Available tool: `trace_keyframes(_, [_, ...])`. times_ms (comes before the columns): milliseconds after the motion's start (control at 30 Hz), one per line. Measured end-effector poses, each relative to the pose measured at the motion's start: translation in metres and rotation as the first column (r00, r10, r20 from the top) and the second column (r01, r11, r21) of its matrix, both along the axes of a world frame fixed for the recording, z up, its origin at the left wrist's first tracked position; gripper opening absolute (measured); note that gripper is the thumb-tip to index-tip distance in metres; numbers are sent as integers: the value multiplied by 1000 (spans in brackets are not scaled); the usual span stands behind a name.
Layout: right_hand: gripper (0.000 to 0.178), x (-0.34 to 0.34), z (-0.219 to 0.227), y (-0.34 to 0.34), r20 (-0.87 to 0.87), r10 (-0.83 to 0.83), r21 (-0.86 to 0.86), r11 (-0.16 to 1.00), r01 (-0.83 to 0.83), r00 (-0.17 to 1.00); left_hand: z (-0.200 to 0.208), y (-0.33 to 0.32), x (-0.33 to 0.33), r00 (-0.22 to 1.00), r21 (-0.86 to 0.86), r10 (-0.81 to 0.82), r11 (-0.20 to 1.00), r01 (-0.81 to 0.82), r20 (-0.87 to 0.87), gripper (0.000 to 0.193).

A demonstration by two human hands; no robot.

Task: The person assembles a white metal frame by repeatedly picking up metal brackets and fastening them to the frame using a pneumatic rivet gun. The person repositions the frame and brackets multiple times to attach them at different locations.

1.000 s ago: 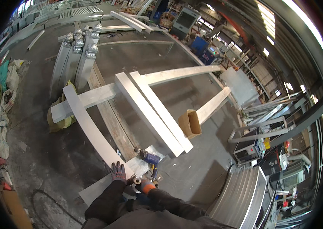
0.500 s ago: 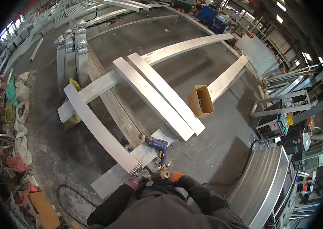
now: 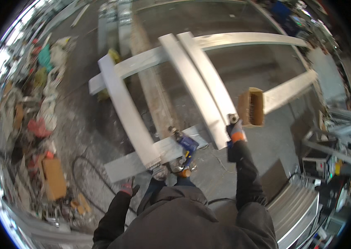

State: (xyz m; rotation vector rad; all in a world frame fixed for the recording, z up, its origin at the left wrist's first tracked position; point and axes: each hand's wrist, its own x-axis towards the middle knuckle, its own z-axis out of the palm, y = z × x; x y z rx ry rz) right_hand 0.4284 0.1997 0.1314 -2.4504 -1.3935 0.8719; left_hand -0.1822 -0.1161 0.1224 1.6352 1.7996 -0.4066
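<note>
My right hand (image 3: 236,130), gloved with an orange cuff, is closed around a tool with a round wooden end (image 3: 233,118); blur hides its kind. It is reached out over the near end of a pair of pale metal beams (image 3: 215,83). My left hand (image 3: 130,187), also gloved, hangs low on the left with fingers apart, holding nothing. Right of it a curved metal beam (image 3: 127,112) ends by my shoes, with a row of small metal pieces (image 3: 153,164) at its near end. A blue power drill (image 3: 187,144) is beside a flat metal strip (image 3: 130,166).
An open cardboard box (image 3: 248,108) stands right of the beams. A long cross beam (image 3: 142,59) lies beneath them. Sacks and scrap (image 3: 51,99) line the left, with a cable (image 3: 90,159) on the floor. Stacked metal profiles (image 3: 296,213) stand at the lower right.
My right hand has swung out from my body to the right with the tool. My left hand has drawn away left from the curved beam's end. The view has shifted.
</note>
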Motion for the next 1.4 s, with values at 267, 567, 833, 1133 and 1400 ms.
trace_keyframes(267, [49,-17,-59,111,520,28,-170,983,72,854,17,40,59,695,173,634,684,-709,340,98])
trace_keyframes(567, [44,-5,4,102,508,299,-186,954,-236,807,-44,221,42,603,374,682,476,-796,415,131])
trace_keyframes(833, [55,-146,16,-105,-102,-60,263,961,85,993,-55,327,43,473,331,881,445,-832,6,145])
trace_keyframes(1133, [48,-171,-57,-188,-509,-380,9,895,447,772,-125,321,35,477,206,879,470,-858,-15,153])
trace_keyframes(1400, [64,-303,-21,-237,-803,-246,-299,954,-9,542,-73,250,-30,-555,-623,325,586,-518,766,65])
